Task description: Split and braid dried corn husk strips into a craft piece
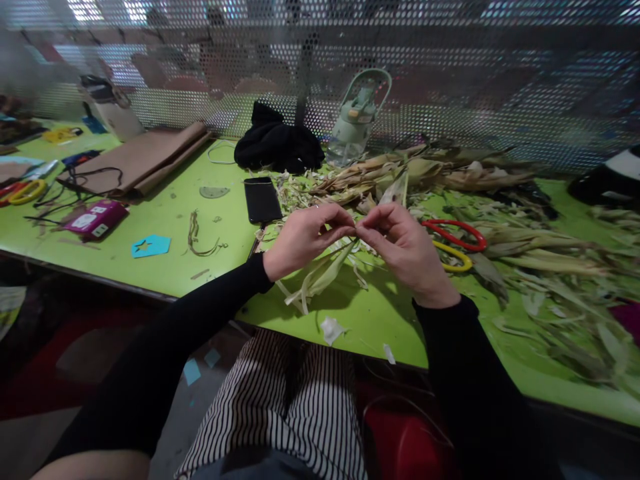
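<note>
On the left of the green bench [160, 217], a white bottle [120, 119] is set at the far side, with folded brown paper [150, 153] laid beside it; nearer, a purple box [95, 219] and a blue card [151, 247] with a star-shaped hole are seen. Further right, a black phone [263, 200] is placed in front of a bundled black cloth [277, 143]. Near the middle, a pale green corn husk [325, 272] is held above the bench by the left hand [310, 239] and right hand [404, 250], its upper end pinched between narrowed fingertips that nearly meet. Beyond them, a green handled bottle [353, 127] is stood. On the right, red-and-yellow-handled scissors [479, 244] are surrounded by scattered dried husks [550, 263].
</note>
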Tool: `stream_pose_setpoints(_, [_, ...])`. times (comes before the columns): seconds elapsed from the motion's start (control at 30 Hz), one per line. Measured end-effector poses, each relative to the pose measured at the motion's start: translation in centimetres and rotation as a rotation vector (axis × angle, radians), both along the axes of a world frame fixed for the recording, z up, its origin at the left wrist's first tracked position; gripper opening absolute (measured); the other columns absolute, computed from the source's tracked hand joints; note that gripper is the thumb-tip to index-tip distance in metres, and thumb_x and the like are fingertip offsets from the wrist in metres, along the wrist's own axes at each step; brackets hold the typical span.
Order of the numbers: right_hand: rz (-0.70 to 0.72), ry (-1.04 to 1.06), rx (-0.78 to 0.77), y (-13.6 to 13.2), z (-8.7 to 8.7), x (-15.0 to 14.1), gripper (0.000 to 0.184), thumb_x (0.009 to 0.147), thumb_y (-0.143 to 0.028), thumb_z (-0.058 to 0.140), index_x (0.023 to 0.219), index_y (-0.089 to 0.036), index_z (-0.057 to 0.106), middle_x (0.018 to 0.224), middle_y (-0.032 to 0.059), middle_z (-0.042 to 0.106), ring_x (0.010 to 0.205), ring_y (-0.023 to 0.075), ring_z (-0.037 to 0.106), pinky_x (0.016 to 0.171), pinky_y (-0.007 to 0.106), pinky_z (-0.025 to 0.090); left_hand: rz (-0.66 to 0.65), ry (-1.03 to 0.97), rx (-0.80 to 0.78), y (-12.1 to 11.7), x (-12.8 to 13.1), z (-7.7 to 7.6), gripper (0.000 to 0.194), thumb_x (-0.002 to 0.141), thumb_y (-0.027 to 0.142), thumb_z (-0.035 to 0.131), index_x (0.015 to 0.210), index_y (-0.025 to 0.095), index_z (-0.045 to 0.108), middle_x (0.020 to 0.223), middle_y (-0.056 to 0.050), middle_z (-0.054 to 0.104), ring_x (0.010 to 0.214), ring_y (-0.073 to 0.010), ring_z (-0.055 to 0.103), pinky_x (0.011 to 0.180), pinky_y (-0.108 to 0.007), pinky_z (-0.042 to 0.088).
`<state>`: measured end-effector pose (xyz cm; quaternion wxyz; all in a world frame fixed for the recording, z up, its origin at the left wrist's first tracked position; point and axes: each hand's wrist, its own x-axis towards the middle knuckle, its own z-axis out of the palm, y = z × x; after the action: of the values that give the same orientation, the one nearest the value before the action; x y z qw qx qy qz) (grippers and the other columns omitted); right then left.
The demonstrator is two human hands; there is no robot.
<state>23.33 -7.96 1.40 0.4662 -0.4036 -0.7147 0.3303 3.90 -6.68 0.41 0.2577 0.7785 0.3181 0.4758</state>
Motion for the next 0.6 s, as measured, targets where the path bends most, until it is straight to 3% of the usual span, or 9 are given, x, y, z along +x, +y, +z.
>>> stream_pose_setpoints(0.1, [-0.005,0.012,-0.013,0.01,0.04,0.01,0.028,0.086,-0.047,0.075,0.092,-0.024,0.06,0.087,0.0014,0.062,0.08,0.017,0.059,0.072,0.032,0.049,-0.086,-0.129,-0.183,0.11,0.0,0.11,0.017,0.093,0.031,0.064,0.094,0.014,0.064,0.089,-0.004,0.071,0.077,-0.01,0.064,0.071,-0.024,0.05])
stream_pose_setpoints(0.23, [-0.015,0.03,-0.017,0.11,0.04,0.02,0.028,0.085,-0.046,0.075,0.091,-0.025,0.059,0.086,0.0009,0.061,0.079,0.0172,0.059,0.073,0.033,0.049,-0.182,-0.21,-0.36,0.02,-0.04,0.36,0.029,0.084,0.032,0.074,0.102,0.013,0.062,0.1,-0.007,0.069,0.085,-0.0113,0.065,0.077,-0.026,0.052])
stream_pose_setpoints(0.33, [-0.019,0.023,-0.01,0.12,0.02,0.03,0.026,0.086,-0.044,0.075,0.091,-0.025,0.059,0.087,0.0012,0.062,0.08,0.0174,0.059,0.074,0.034,0.049,-0.179,-0.159,-0.394,-0.04,-0.07,0.35,0.032,0.081,0.034,0.077,0.1,0.013,0.063,0.094,-0.005,0.068,0.08,-0.0105,0.061,0.074,-0.026,0.05])
stream_pose_setpoints(0.6, [-0.018,-0.035,0.024,0.21,-0.19,0.1,0.023,0.086,-0.042,0.074,0.093,-0.024,0.062,0.089,0.0018,0.065,0.083,0.018,0.062,0.078,0.034,0.051,-0.138,-0.114,-0.369,-0.01,0.02,0.35,0.014,0.085,0.026,0.069,0.086,0.013,0.063,0.081,-0.001,0.064,0.071,-0.0078,0.054,0.071,-0.025,0.045])
